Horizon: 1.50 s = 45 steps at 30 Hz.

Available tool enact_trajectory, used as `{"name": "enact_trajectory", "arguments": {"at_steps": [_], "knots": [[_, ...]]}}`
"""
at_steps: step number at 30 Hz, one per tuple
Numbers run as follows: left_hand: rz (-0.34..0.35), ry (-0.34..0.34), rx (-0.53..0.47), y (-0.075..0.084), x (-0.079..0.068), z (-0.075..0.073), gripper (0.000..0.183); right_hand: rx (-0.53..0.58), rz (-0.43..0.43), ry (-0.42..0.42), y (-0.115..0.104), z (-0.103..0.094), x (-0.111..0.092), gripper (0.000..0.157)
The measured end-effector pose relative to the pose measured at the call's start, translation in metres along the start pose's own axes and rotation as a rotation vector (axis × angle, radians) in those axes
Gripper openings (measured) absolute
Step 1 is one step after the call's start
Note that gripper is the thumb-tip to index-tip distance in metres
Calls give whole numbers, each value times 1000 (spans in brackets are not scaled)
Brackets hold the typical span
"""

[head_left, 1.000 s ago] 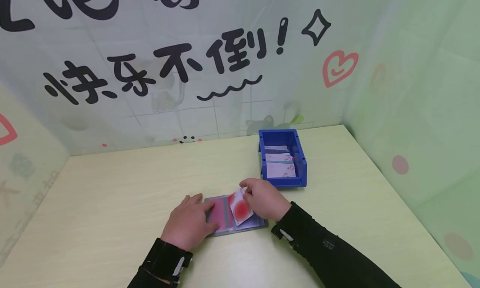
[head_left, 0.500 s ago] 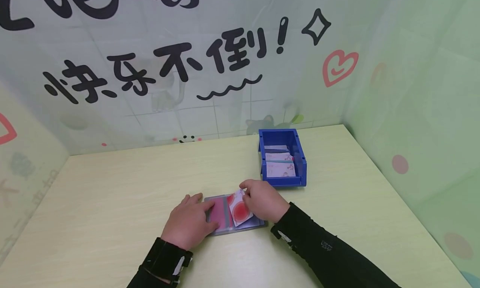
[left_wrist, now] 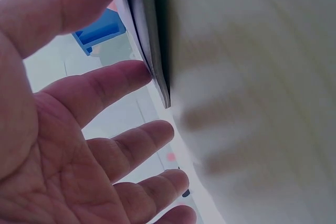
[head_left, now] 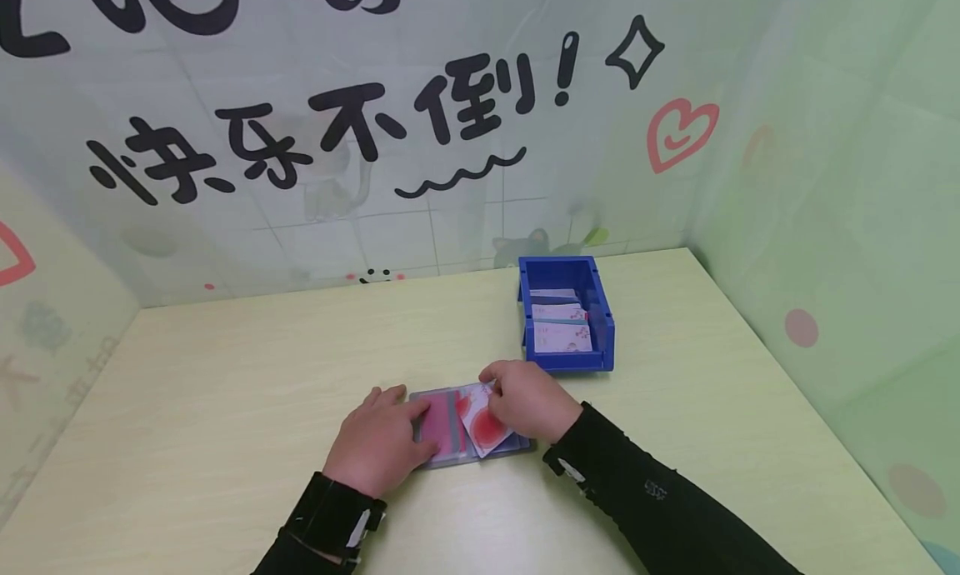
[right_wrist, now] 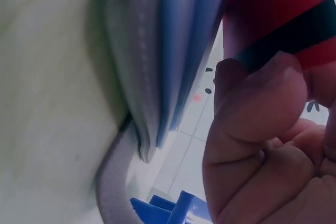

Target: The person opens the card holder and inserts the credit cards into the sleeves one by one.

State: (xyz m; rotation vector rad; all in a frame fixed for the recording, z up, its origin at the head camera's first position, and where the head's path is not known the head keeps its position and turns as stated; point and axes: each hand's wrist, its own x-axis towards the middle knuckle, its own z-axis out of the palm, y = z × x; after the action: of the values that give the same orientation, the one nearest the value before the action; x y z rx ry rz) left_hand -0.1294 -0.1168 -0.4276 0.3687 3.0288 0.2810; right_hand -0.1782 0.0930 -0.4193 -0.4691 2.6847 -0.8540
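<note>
A card holder (head_left: 435, 429) lies opened on the table, its left side pink and its right side bluish. My left hand (head_left: 378, 446) rests at its left edge with straight, spread fingers. In the left wrist view, the thumb and index finger touch the holder's edge (left_wrist: 143, 30). Over the right side, my right hand (head_left: 528, 400) pinches a card (head_left: 487, 432) by its upper end. That card is white with red round shapes and lies tilted over the pages. From the right wrist, its other face (right_wrist: 278, 9) shows red with a dark stripe, beside the layered pages (right_wrist: 178, 40).
A blue bin (head_left: 604, 325) stands behind my right hand, with several pale cards (head_left: 562, 337) in it. A printed cloth (head_left: 300, 250) hangs along the back of the table (head_left: 225, 408), and more cloth stands at both sides.
The card in my right hand first shifts slightly left, then its lower end swings right and toward me. My left hand stays in place on the holder.
</note>
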Motion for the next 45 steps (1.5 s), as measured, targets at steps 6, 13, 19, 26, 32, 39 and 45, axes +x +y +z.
{"name": "enact_trajectory", "arguments": {"at_steps": [6, 13, 19, 26, 32, 39, 45], "knots": [[-3, -8, 0, 0, 0, -2, 55, 10, 12, -37, 3, -4, 1, 28], [11, -5, 13, 0, -1, -2, 54, 26, -17, -53, 0, -1, 0, 26], [19, -3, 10, -1, -1, -2, 54, 25, -33, -44, -3, 2, -2, 25], [13, -8, -4, 0, -1, -2, 57, -19, -32, -24, -7, 6, -1, 31], [25, 5, -1, 0, -1, -2, 57, -34, -8, -21, -10, 8, -1, 37], [16, 21, -9, 0, -2, -2, 57, -27, 8, 5, -11, 11, -1, 36], [18, 24, -4, 1, -3, -4, 57, -41, -34, 13, -13, 12, -2, 34]]}}
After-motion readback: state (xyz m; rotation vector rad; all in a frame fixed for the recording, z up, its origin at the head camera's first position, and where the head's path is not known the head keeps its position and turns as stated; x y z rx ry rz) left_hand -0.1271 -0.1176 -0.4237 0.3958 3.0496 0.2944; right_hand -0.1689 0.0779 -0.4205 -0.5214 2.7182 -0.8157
